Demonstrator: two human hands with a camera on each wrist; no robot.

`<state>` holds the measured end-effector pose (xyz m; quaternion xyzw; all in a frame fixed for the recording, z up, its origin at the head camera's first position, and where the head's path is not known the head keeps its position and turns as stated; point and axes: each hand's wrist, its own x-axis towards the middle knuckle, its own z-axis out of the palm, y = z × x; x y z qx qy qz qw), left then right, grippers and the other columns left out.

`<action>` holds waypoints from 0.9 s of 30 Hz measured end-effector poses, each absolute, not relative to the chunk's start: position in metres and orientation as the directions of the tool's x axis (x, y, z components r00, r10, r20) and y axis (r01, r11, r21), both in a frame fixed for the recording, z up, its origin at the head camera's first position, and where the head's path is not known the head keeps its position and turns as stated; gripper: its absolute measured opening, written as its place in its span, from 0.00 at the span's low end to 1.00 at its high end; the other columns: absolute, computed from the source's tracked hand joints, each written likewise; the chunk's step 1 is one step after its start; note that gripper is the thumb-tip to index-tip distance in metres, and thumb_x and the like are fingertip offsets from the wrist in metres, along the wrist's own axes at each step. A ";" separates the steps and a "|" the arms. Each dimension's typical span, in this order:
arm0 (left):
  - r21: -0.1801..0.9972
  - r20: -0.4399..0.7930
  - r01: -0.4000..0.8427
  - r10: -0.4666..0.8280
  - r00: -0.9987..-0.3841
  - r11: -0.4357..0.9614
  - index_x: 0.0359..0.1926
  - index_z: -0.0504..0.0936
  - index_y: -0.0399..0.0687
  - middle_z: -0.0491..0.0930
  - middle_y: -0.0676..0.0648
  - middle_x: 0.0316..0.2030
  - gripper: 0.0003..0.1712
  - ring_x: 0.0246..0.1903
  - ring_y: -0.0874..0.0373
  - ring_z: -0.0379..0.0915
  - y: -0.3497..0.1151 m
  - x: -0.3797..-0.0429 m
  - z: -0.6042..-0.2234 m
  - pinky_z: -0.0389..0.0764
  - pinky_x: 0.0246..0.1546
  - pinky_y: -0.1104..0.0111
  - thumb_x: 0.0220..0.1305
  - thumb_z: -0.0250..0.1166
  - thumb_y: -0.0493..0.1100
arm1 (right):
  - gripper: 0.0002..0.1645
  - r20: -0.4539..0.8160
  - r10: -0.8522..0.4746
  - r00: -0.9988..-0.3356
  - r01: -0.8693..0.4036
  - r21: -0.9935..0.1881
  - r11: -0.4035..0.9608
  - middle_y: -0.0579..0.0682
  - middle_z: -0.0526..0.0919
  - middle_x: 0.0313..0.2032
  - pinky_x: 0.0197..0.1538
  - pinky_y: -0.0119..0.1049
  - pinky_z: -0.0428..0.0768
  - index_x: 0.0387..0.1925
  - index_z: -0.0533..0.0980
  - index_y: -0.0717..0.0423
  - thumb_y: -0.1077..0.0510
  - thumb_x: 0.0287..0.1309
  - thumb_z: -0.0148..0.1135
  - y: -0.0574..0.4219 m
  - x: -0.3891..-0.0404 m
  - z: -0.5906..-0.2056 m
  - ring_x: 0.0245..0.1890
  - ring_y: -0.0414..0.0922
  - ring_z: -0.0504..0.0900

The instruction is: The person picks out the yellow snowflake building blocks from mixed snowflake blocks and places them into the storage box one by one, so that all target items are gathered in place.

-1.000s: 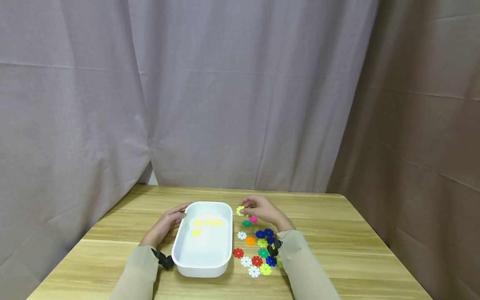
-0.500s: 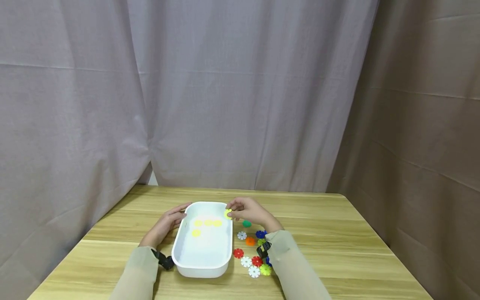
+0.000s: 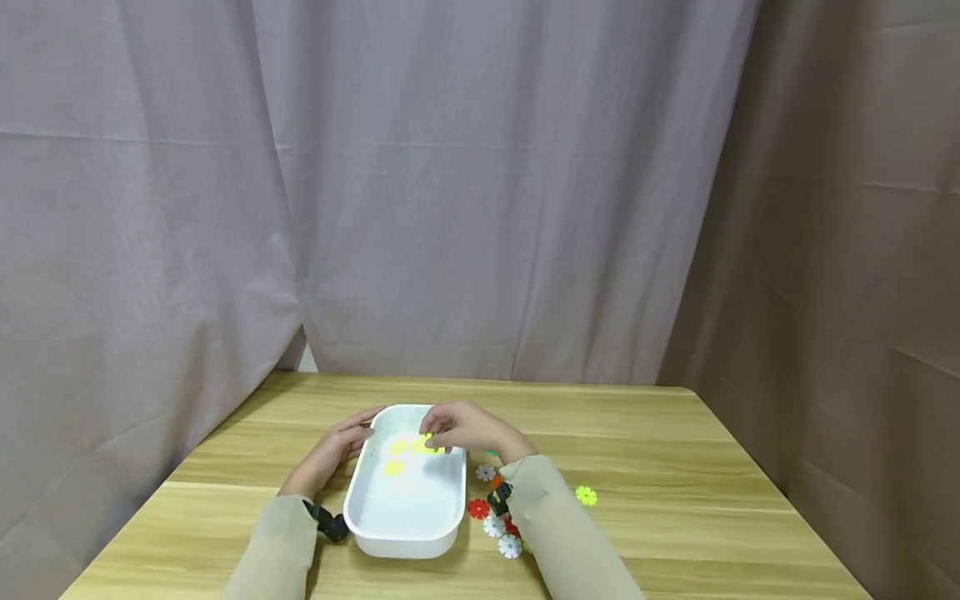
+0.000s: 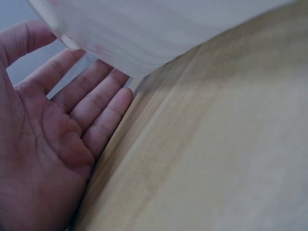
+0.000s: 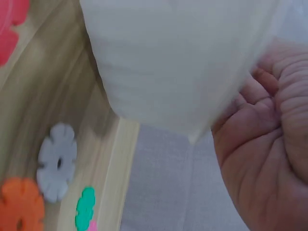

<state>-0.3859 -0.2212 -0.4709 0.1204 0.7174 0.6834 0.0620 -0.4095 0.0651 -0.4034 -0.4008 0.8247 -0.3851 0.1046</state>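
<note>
Head view: the person's right hand [image 3: 467, 427] pinches a yellow disc [image 3: 427, 436] over the white tray [image 3: 405, 547], toward its far end; the left hand [image 3: 335, 447] lays extended fingers against the outer wall. Disc presumably light, stiff, slightly slippery: grip by the edge.

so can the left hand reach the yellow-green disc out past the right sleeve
Probably not directly: the white tray and the right sleeve lie between the left hand and the yellow-green disc.
</note>
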 end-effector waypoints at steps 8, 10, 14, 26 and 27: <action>0.995 0.085 0.096 0.260 -0.962 0.029 0.74 0.68 0.51 0.73 0.38 0.65 0.31 0.63 0.49 0.72 -0.221 -0.387 -0.467 0.77 0.57 0.69 0.72 0.57 0.45 | 0.07 0.032 -0.758 -0.651 -0.601 -0.631 0.490 0.48 0.85 0.30 0.40 0.49 0.86 0.41 0.82 0.62 0.68 0.60 0.68 0.041 -0.413 -0.396 0.32 0.53 0.86; 0.995 0.083 0.092 0.256 -0.963 0.026 0.74 0.68 0.51 0.73 0.38 0.65 0.31 0.62 0.50 0.72 -0.221 -0.388 -0.467 0.77 0.57 0.69 0.71 0.57 0.45 | 0.08 0.012 -0.762 -0.648 -0.599 -0.626 0.499 0.49 0.85 0.30 0.40 0.49 0.86 0.41 0.82 0.62 0.70 0.59 0.68 0.038 -0.414 -0.396 0.33 0.53 0.86; 0.995 0.087 0.096 0.262 -0.961 0.024 0.73 0.69 0.51 0.72 0.39 0.66 0.30 0.61 0.51 0.73 -0.220 -0.389 -0.469 0.77 0.57 0.69 0.71 0.57 0.44 | 0.08 -0.013 -0.770 -0.638 -0.605 -0.609 0.512 0.48 0.86 0.31 0.38 0.45 0.87 0.38 0.83 0.60 0.71 0.58 0.68 0.034 -0.416 -0.399 0.30 0.47 0.85; 0.994 0.083 0.096 0.255 -0.963 0.041 0.73 0.69 0.52 0.69 0.41 0.69 0.31 0.63 0.51 0.71 -0.222 -0.390 -0.473 0.76 0.59 0.67 0.70 0.57 0.43 | 0.09 -0.051 -0.766 -0.641 -0.644 -0.507 0.573 0.40 0.83 0.27 0.29 0.28 0.81 0.33 0.84 0.53 0.69 0.55 0.71 0.020 -0.423 -0.412 0.23 0.36 0.79; 0.994 0.084 0.097 0.256 -0.963 0.042 0.73 0.69 0.52 0.69 0.41 0.69 0.31 0.63 0.51 0.70 -0.222 -0.389 -0.473 0.75 0.59 0.68 0.70 0.57 0.43 | 0.09 -0.047 -0.767 -0.640 -0.657 -0.485 0.577 0.39 0.83 0.27 0.30 0.27 0.80 0.33 0.84 0.52 0.69 0.55 0.71 0.019 -0.424 -0.413 0.24 0.35 0.79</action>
